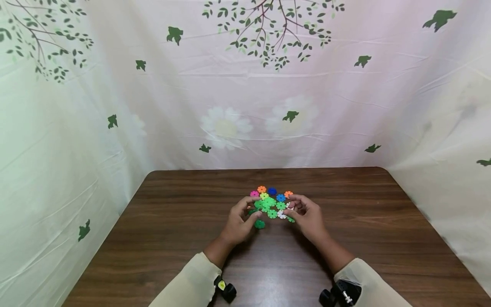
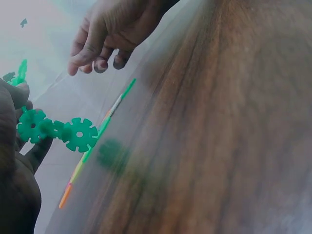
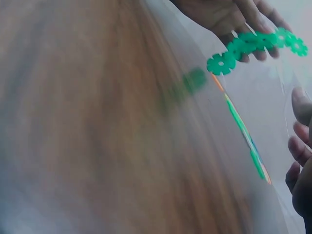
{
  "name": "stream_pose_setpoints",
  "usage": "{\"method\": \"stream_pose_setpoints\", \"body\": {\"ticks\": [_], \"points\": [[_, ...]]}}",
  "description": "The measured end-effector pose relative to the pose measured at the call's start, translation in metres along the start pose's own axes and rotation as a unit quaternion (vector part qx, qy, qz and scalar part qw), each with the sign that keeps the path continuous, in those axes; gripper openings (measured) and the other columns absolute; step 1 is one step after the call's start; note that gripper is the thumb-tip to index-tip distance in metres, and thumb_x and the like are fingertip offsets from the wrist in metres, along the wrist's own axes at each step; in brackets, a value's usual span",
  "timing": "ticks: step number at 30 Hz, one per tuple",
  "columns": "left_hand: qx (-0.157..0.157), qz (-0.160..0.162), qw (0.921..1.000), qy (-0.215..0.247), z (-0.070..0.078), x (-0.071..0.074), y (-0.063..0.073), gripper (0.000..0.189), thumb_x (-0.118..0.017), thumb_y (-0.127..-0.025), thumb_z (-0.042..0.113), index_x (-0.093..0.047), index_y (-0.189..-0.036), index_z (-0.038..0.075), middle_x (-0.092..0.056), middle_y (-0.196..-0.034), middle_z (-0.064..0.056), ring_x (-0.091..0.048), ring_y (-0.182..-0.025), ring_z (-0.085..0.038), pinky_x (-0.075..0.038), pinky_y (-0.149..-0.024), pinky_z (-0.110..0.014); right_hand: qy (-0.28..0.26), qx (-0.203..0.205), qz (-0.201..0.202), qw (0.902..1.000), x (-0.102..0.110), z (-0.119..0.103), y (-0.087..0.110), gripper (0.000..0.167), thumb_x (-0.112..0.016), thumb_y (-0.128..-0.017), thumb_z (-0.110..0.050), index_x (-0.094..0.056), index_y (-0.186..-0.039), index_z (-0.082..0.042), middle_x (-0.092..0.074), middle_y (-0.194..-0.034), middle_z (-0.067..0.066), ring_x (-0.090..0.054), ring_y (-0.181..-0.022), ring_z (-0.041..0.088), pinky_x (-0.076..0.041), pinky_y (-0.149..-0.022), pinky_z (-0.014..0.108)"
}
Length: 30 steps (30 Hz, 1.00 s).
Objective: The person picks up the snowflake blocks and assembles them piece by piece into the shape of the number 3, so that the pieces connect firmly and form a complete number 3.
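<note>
My left hand [image 1: 238, 224] pinches a short chain of green notched plastic discs [image 2: 86, 140], raised over the table. Several discs are slotted together in it, one hanging below the thumb. My right hand [image 1: 310, 217] is held across from it with loosely bent fingers and nothing visible between them; in the right wrist view its fingertips [image 3: 298, 147] are apart from the chain. Between the hands lies a flat group of multicoloured discs [image 1: 281, 198], green, blue, orange, pink, yellow and white. Edge-on, it makes a thin strip in both wrist views. The left hand partly hides the chain.
The brown wood-grain table [image 1: 172, 204] has rounded far corners and reflects the green discs. A pale curtain [image 1: 245, 94] printed with leaves, birds and flowers encloses its back and sides. Black wrist cameras [image 1: 229, 293] sit at both sleeve cuffs.
</note>
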<state>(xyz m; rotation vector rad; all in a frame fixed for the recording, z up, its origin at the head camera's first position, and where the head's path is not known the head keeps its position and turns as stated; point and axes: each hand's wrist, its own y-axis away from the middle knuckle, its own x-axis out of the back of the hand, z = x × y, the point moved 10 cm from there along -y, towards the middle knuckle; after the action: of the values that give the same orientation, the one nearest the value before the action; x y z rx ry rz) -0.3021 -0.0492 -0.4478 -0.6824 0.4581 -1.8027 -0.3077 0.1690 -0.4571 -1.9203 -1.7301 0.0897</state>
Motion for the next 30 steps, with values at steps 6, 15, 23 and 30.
{"method": "stream_pose_setpoints", "body": {"ticks": [6, 15, 23, 30], "points": [[0.007, 0.011, 0.9999, 0.008, 0.000, 0.003, -0.001, 0.037, -0.066, -0.104, -0.007, -0.058, -0.141, -0.012, -0.063, -0.140, -0.034, -0.068, -0.120, -0.026, -0.060, -0.102, -0.038, 0.010, 0.023, -0.029, 0.9993, 0.003, 0.002, -0.003, 0.035, -0.091, -0.084, 0.001, -0.077, -0.115, 0.005, -0.069, -0.098, 0.020, -0.060, -0.080, 0.006, -0.054, -0.070, 0.022], [0.039, 0.008, 0.9991, 0.014, -0.006, 0.004, -0.001, 0.042, -0.067, -0.104, -0.005, -0.055, -0.143, -0.016, -0.058, -0.146, -0.040, -0.063, -0.130, -0.033, -0.052, -0.107, -0.067, 0.035, 0.012, -0.105, 0.9938, 0.008, 0.025, -0.007, 0.032, -0.097, -0.079, -0.003, -0.078, -0.105, -0.001, -0.071, -0.099, 0.016, -0.060, -0.084, 0.022, -0.050, -0.072, 0.024], [0.035, 0.009, 0.9993, 0.010, -0.004, 0.004, -0.001, 0.041, -0.066, -0.105, -0.005, -0.055, -0.142, -0.017, -0.058, -0.146, -0.041, -0.062, -0.136, -0.031, -0.053, -0.111, -0.061, 0.089, -0.020, -0.141, 0.9857, 0.010, 0.042, -0.010, 0.031, -0.098, -0.080, -0.011, -0.079, -0.102, -0.004, -0.071, -0.101, 0.011, -0.059, -0.086, 0.018, -0.049, -0.073, 0.023], [0.043, 0.014, 0.9989, 0.010, -0.005, 0.004, -0.001, 0.039, -0.065, -0.105, -0.006, -0.056, -0.141, -0.016, -0.060, -0.145, -0.037, -0.058, -0.141, -0.044, -0.050, -0.118, -0.035, 0.131, -0.031, -0.143, 0.9805, 0.009, 0.047, -0.010, 0.026, -0.099, -0.081, -0.016, -0.081, -0.098, -0.008, -0.068, -0.101, 0.007, -0.057, -0.086, 0.015, -0.047, -0.073, 0.023]]}}
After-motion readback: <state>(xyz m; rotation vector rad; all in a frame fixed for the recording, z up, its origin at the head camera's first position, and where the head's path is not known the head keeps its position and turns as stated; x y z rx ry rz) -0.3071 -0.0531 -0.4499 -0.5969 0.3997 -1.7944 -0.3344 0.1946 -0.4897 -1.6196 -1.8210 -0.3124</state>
